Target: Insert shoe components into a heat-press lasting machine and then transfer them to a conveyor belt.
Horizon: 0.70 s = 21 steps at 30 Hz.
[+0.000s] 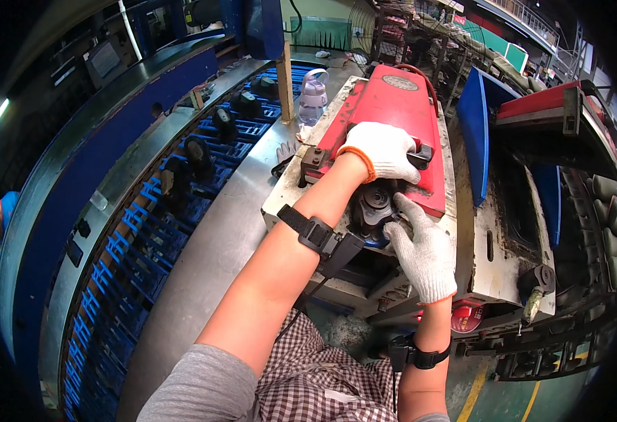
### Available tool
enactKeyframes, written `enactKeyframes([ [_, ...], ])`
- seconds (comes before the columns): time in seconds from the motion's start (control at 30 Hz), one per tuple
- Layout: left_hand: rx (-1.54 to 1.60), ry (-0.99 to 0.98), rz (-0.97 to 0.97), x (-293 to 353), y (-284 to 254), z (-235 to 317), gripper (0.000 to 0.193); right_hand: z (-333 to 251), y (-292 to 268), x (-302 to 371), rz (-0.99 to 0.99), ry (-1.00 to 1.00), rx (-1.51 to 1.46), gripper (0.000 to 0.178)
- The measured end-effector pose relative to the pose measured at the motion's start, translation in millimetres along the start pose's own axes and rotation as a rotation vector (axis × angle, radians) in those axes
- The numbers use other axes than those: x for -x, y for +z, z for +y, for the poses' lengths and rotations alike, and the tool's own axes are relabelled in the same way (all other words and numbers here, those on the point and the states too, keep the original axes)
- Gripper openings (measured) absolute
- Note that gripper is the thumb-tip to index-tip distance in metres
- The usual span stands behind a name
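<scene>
My left hand (pixel 382 152), in a white knit glove with an orange cuff, lies across the top of a red-covered machine (pixel 400 105). Its fingers curl downward over a black handle-like part (pixel 423 154), which sticks out at the hand's right side; most of the grip is hidden under the glove. Just in front sits a dark rounded piece (pixel 376 202) with a ringed top, its exact kind unclear. Against that piece's right edge is my gloved right hand (pixel 424 257), index finger and thumb stretched out and apart. A blue curved part (pixel 376 243) shows beneath the piece.
On the left, a blue slatted conveyor (pixel 129 232) carries several dark shoe-like pieces (pixel 197 158). A steel surface (pixel 196 281) runs beside it, with a clear bottle (pixel 313 97) at its far end. To the right stands another machine with a blue panel (pixel 473 137).
</scene>
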<state>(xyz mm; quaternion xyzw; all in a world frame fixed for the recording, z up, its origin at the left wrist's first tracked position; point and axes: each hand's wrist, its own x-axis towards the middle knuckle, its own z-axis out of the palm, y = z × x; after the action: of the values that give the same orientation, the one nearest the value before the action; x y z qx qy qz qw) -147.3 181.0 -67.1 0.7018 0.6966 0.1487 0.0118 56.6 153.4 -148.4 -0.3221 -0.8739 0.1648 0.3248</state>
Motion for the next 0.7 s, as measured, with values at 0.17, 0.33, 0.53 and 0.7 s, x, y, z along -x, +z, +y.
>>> enactKeyframes([
  [0.17,-0.002,0.006,0.006,0.6,-0.4,-0.6,0.061,-3.4,-2.4,-0.3,-0.056,0.051,-0.043,0.052],
  [0.33,-0.002,0.012,0.023,0.2,-0.1,-0.1,0.061,2.6,0.0,-0.7,-0.012,-0.013,0.009,0.054],
  [0.53,0.003,0.005,0.009,-0.4,-1.0,2.8,0.061,4.9,-0.3,-0.5,-0.012,-0.005,-0.031,0.054],
  [0.7,0.002,-0.008,0.013,2.7,-0.9,-0.8,0.061,1.0,1.4,-0.8,-0.023,0.0,-0.012,0.054],
])
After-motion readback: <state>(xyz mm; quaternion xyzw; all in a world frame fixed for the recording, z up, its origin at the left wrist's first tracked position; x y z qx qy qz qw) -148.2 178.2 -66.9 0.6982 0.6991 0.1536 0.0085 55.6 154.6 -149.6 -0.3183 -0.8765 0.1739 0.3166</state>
